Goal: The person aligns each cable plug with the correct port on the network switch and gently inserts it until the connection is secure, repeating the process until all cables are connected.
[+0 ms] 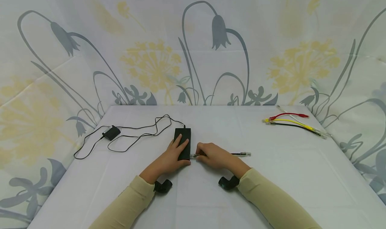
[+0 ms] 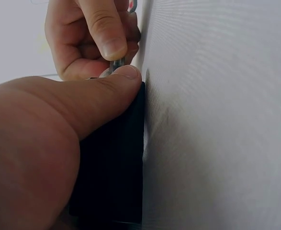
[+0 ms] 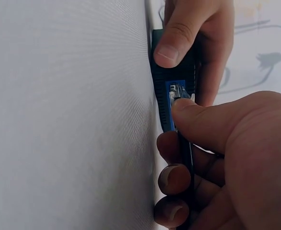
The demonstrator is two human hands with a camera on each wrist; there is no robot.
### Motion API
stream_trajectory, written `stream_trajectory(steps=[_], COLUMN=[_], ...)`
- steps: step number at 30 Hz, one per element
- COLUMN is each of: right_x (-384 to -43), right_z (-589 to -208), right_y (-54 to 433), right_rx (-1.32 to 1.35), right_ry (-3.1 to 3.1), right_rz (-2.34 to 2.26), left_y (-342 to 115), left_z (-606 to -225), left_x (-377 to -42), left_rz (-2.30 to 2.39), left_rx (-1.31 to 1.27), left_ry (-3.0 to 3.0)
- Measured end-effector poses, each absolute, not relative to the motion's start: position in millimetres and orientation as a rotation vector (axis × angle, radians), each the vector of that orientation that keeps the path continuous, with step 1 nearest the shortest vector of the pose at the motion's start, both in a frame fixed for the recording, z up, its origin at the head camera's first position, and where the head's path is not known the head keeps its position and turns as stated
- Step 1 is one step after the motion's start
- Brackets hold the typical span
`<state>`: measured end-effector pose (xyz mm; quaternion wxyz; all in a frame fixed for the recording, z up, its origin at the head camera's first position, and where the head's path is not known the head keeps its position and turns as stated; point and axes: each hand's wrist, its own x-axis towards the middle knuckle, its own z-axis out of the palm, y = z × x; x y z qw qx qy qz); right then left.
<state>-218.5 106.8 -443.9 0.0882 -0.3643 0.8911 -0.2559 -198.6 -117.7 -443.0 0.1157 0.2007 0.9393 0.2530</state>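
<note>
A small black network switch (image 1: 187,145) lies flat in the middle of the table; the right wrist view shows a blue port strip (image 3: 168,115) along its side. My left hand (image 1: 174,154) presses down on the switch, fingers spread straight over its top and thumb along its near end. With my right hand (image 1: 214,156) I pinch a short black network cable (image 1: 236,154) just behind one clear plug (image 3: 175,92). That plug is right at the port strip, its tip partly covered by my thumb. The cable's other clear plug (image 1: 248,154) sticks out to the right.
A thin black cord (image 1: 128,149) loops from the switch's far end to a black power adapter (image 1: 111,132) at left. At the back right lie several patch cables, among them a red one (image 1: 291,114), a yellow one (image 1: 289,121) and a black one (image 1: 297,125).
</note>
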Motion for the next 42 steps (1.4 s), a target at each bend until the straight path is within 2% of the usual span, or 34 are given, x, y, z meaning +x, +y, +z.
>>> stream_trajectory(steps=[42], right_x=[-215.7], right_z=[-443.7], right_y=[97.1], right_rx=[-1.025], right_ry=[2.668], right_rz=[-0.779], left_y=[-114.8], left_z=[-442.0], left_x=[-199.0], left_rz=[0.715], left_rx=[0.571], left_ry=[2.763])
